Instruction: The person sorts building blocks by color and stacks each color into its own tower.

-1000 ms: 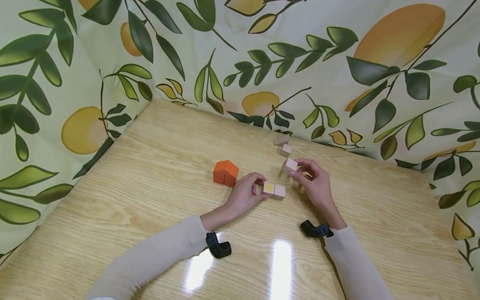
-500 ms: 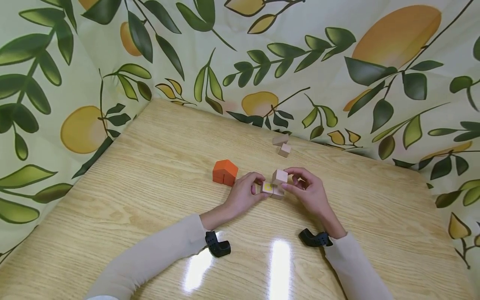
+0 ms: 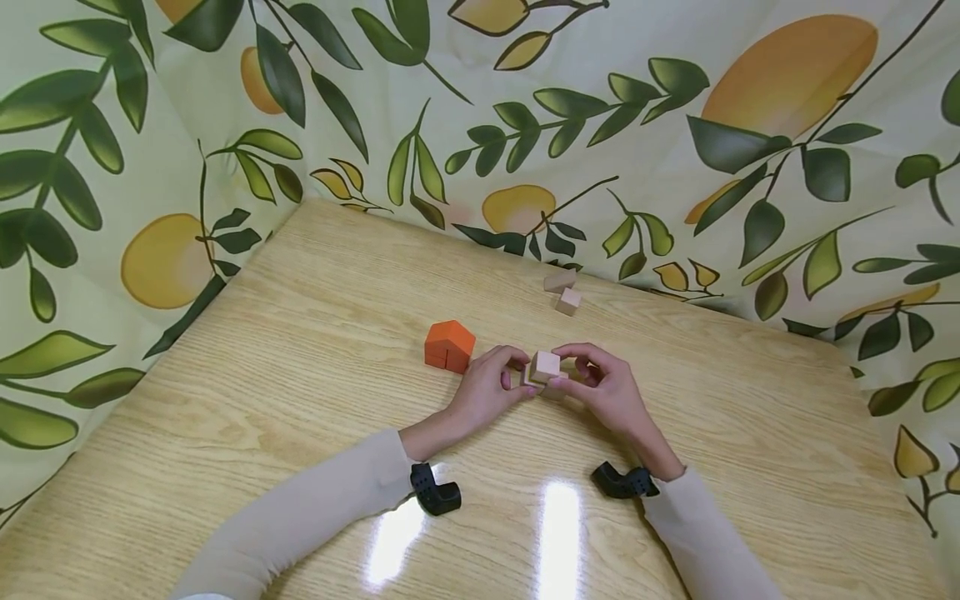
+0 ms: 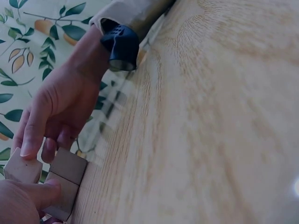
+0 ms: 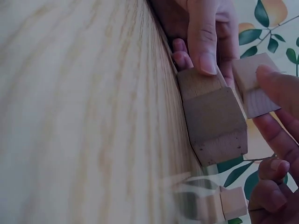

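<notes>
Two plain wooden cubes stand side by side on the table. My left hand point(image 3: 489, 390) pinches the left cube point(image 5: 201, 84) between thumb and fingers, the thumb lying on its near face. The right cube point(image 5: 215, 116) touches it. Over the left cube, my right hand point(image 3: 609, 393) pinches a third wooden cube point(image 3: 546, 367) between thumb and fingertips. In the right wrist view a thin gap shows between this raised cube and the pair. The head view shows little of the lower cubes, as the raised cube and fingers cover them.
An orange house-shaped block piece point(image 3: 450, 347) stands left of the hands. Farther back lie a small wooden cube point(image 3: 568, 302) and a pale wooden block point(image 3: 559, 281), near the leaf-patterned cloth point(image 3: 420, 108). The wood-grain table point(image 3: 330, 333) meets the cloth behind and at the left.
My right hand has carried its cube left and nearer, from beside the pair to over the left cube, covering its yellow mark. My left hand has stayed in place.
</notes>
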`<state>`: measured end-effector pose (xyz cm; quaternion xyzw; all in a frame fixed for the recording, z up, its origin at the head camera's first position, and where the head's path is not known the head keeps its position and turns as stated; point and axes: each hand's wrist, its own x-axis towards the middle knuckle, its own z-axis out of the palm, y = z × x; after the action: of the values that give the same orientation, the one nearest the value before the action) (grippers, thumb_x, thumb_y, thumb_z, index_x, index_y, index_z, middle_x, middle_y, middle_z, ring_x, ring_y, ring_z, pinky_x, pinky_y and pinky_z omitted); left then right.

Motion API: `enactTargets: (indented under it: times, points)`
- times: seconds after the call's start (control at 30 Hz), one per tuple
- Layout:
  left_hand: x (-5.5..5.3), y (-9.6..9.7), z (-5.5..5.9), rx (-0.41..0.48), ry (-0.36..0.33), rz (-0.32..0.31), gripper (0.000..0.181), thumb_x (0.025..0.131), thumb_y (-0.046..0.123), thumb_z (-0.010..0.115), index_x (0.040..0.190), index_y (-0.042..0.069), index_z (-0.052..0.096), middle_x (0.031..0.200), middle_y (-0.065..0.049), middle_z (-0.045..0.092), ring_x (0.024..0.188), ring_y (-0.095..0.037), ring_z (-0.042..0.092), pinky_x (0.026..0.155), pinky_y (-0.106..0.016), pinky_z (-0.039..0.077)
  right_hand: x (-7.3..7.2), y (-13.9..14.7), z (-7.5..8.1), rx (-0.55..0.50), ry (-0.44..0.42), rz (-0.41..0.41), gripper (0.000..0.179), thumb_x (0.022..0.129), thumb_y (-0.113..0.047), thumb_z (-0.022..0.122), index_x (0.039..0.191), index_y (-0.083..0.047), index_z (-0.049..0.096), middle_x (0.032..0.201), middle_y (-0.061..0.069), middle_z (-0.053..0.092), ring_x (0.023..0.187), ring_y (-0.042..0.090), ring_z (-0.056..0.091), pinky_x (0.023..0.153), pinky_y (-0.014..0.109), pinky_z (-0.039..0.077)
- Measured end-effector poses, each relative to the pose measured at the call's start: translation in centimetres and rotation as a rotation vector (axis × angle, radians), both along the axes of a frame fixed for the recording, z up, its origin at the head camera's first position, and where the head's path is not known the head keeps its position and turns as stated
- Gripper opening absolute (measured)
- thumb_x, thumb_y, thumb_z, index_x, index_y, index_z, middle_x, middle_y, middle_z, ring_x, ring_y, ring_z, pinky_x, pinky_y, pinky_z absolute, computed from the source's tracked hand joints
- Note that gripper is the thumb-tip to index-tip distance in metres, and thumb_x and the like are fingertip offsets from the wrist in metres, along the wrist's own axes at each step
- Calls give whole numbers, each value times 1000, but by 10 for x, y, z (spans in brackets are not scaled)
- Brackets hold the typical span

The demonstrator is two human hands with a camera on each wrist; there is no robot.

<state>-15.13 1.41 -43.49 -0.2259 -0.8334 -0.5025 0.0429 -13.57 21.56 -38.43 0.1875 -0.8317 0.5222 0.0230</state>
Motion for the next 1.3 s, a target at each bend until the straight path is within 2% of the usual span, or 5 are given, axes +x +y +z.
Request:
enactTargets:
  times: [0.37,0.9,1.03,1.2,1.3]
  points:
    - [0,0,2,7,-51,-6,39,79,14,80,113,6,62,84,-6,56,68,-10,46,60,-22,38,-1,-1,-3,-13,21,35,31,79,2,75,109,0,65,74,27,41,60,19,35,52,27,27]
    - [-1,0,2,13,-46,-5,39,79,17,80,113,7,63,84,-6,56,68,-10,46,60,-21,37,-2,-2,-5,-14,15,38,32,78,5,75,109,1,66,74,24,44,58,14,35,51,24,28]
    - [0,0,2,32,-47,-8,42,79,17,80,116,7,61,91,-6,58,70,-13,48,60,-22,37,-1,-3,-5,3,22,39,33,79,4,75,109,0,65,73,24,44,58,14,35,51,24,28]
    - [0,-1,2,86,-35,-26,48,78,15,80,120,7,58,105,-3,60,74,-17,51,63,-23,39,0,-4,-4,36,75,51,38,78,5,76,113,3,63,78,23,46,59,24,35,53,27,28]
    - [0,-2,2,117,-15,-34,50,78,13,80,122,7,57,107,-3,61,74,-19,52,63,-23,39,0,-4,-4,56,103,49,40,77,5,76,114,4,62,83,23,47,62,32,35,55,28,28]
